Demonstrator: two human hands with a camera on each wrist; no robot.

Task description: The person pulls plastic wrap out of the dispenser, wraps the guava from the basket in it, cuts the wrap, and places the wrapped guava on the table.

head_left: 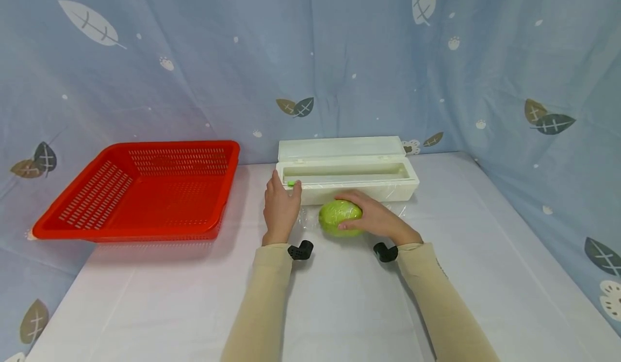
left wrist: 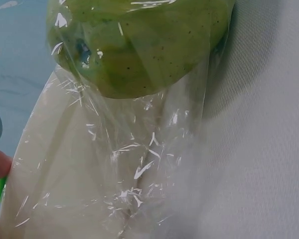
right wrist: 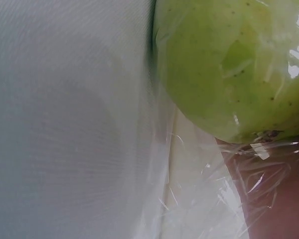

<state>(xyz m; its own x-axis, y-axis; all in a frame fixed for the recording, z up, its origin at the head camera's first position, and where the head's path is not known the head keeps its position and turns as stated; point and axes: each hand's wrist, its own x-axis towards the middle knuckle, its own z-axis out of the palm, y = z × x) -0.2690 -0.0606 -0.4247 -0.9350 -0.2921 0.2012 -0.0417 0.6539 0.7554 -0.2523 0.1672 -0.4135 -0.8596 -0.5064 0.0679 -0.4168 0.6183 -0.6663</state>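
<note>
A green fruit [head_left: 335, 217] wrapped in clear plastic film lies on the table against the front of a long white cling film box [head_left: 359, 193]. My right hand [head_left: 375, 221] grips the fruit from its right side, fingers over the far side and thumb on the near side. My left hand [head_left: 282, 209] holds the box's front left corner, its thumb beside a small green slider [head_left: 291, 183] on the front edge. The left wrist view shows crinkled film [left wrist: 134, 164] stretching from the fruit [left wrist: 134, 55] across the box front. In the right wrist view the fruit [right wrist: 229, 74] shows dark specks under shiny film.
The box's lid [head_left: 339, 147] stands raised at the back, near the blue leaf-print curtain [head_left: 349, 55]. A red plastic basket [head_left: 220, 206] with slotted walls sits to the left. White cloth [head_left: 349, 308] covers the table. Small black cameras [head_left: 302, 250] sit at both wrists.
</note>
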